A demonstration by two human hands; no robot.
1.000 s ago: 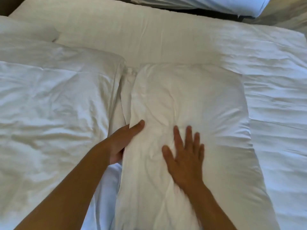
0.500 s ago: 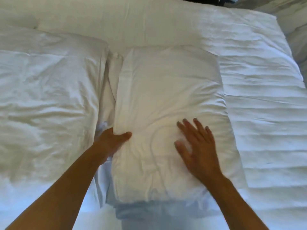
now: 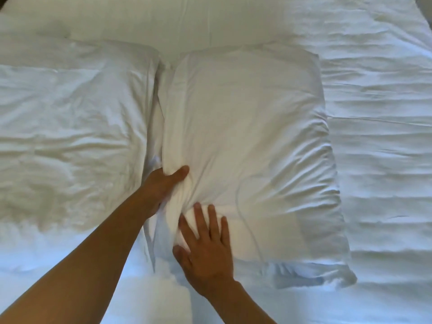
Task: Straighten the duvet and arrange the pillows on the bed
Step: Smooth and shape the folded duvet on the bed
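Note:
A white pillow (image 3: 252,136) lies in the middle of the bed, its long side running away from me. My left hand (image 3: 161,185) grips its left edge, thumb on top and fingers tucked under the bunched fabric. Flat on the pillow's near left corner lies my right hand (image 3: 205,244), fingers spread and straight. A second white pillow (image 3: 70,127), wrinkled, sits just to the left, almost touching the first. The white duvet (image 3: 383,146) covers the bed to the right, with ripples across it.
The white bed surface (image 3: 210,22) stretches beyond both pillows to the far edge. A dark strip of floor or furniture shows at the top right corner (image 3: 424,5). White bedding (image 3: 117,295) fills the near side under my forearms.
My right hand has slid from the pillow's middle right toward its near left corner. The left hand has tightened on the left edge, bunching the fabric. The view moved closer.

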